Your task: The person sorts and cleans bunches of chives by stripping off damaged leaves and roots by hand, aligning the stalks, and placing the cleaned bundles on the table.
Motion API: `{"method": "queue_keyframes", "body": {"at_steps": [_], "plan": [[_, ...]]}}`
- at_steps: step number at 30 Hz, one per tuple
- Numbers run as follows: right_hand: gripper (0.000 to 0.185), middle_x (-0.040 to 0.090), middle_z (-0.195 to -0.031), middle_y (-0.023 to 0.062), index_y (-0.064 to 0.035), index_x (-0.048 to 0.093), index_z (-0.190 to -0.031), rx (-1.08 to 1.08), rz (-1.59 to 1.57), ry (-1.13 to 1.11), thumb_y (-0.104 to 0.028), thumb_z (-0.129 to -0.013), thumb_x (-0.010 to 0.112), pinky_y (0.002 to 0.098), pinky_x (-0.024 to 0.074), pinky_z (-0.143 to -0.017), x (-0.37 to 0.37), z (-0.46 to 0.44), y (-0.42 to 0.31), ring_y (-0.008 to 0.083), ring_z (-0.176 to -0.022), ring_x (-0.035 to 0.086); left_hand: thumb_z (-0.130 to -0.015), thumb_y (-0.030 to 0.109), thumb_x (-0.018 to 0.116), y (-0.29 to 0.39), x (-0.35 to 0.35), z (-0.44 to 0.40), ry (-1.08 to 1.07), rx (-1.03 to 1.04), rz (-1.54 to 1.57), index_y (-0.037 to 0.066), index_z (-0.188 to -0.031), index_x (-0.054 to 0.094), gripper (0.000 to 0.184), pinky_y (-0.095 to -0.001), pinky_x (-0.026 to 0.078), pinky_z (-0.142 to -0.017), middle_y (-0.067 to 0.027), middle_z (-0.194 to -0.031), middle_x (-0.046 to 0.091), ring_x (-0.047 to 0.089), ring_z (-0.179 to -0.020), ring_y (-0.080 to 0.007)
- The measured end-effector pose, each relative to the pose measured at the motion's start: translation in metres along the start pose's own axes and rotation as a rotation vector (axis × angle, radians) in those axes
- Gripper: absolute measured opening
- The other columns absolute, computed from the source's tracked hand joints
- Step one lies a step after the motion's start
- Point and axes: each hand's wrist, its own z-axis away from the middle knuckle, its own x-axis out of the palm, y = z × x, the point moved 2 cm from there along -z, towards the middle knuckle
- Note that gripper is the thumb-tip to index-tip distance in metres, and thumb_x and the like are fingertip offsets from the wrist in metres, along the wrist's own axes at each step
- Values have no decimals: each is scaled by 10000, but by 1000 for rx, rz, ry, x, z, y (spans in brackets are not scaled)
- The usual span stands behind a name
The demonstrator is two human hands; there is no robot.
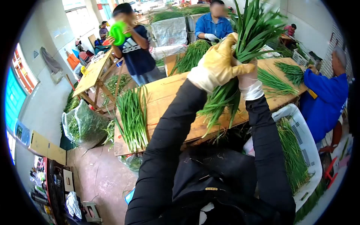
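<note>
Raised above the wooden table (168, 88), a thick bunch of garlic chives (257, 32) is gripped between both hands. My left hand (221, 63), in a yellowed glove, has its fingers wrapped round the bunch's middle. Close beside it, my right hand (247, 77) closes on the same bunch from the right; its fingers are partly hidden. Green leaves fan out above the hands, and more strands hang below them. On the table's left end lies another chive pile (132, 118). Loose chives (276, 81) are spread to the right of my hands.
A white crate (313, 165) of chives stands at my right. A person in blue (324, 92) sits at the table's right end; another (213, 26) works across it. A person holding a green object (118, 33) stands left. A stuffed plastic bag (84, 125) is on the floor.
</note>
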Motion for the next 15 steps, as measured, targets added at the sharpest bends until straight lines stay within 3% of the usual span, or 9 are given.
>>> {"method": "queue_keyframes", "body": {"at_steps": [2, 3, 4, 5, 6, 7, 10, 13, 15], "plan": [[388, 573, -1025, 67, -27, 521, -1058, 141, 120, 185, 2, -695, 655, 281, 438, -801, -6, 9, 11, 144, -907, 542, -601, 492, 714, -23, 14, 5, -157, -240, 39, 18, -1244, 238, 930, -312, 441, -769, -194, -1002, 539, 553, -900, -257], [346, 573, -1008, 46, -30, 539, -1042, 117, 278, 160, -4, -714, 645, 266, 434, -785, -8, 10, 5, 126, -894, 533, -545, 447, 771, -38, 26, 6, -123, -248, 79, 30, -1266, 186, 1018, -309, 401, -861, -203, -1099, 498, 511, -1000, -277], [305, 573, -991, 25, -33, 558, -1027, 90, 437, 126, -11, -732, 634, 251, 429, -769, -9, 9, -5, 107, -881, 524, -505, 306, 825, -49, 38, 10, -24, -120, 379, 41, -1270, 187, 1030, -324, 355, -919, -192, -1148, 466, 454, -1073, -271], [257, 583, -949, 10, -50, 584, -994, 40, 375, 183, -58, -742, 635, 253, 433, -757, 0, 10, -24, 103, -856, 531, -485, 250, 835, -46, 45, 14, -24, -23, 394, 48, -1276, 189, 1041, -330, 338, -934, -169, -1171, 454, 433, -1091, -247], [220, 615, -912, 31, -63, 596, -950, -130, 634, 148, -90, -737, 641, 253, 453, -696, 4, 6, -49, 118, -741, 565, -465, 195, 845, -41, 54, 21, -22, 73, 410, 54, -1282, 192, 1055, -336, 321, -949, -146, -1195, 442, 411, -1109, -222], [221, 613, -889, 38, -50, 594, -946, -62, 541, 191, -115, -739, 640, 251, 450, -688, 7, 5, -72, 112, -744, 560, -433, 129, 848, -44, 79, 29, -242, -40, 747, 72, -1319, 152, 1128, -333, 300, -967, -104, -1245, 402, 363, -1148, -189], [285, 587, -803, 45, -2, 563, -988, 71, 207, 289, -153, -753, 622, 243, 441, -667, -1, 5, -118, 109, -734, 545, -482, 41, 804, -32, 112, 84, -239, -57, 821, 97, -1356, 64, 1147, -305, 287, -973, -68, -1311, 324, 302, -1187, -150], [368, 514, -747, 26, 36, 468, -1112, 21, 36, 187, -138, -801, 560, 232, 417, -723, -28, 11, -155, 117, -718, 498, -491, -45, 759, -15, 156, 132, -198, -147, 1071, 118, -1364, -21, 1183, -300, 254, -982, -64, -1344, 273, 269, -1202, -141], [382, 439, -702, 6, 59, 437, -1132, 42, 21, 169, -145, -823, 526, 235, 381, -700, -32, 23, -167, 104, -674, 425, -717, 31, 598, -30, 226, 165, -181, -335, 1303, 108, -1351, 124, 795, -301, 305, -961, -85, -1281, 354, 329, -1173, -174]]}}
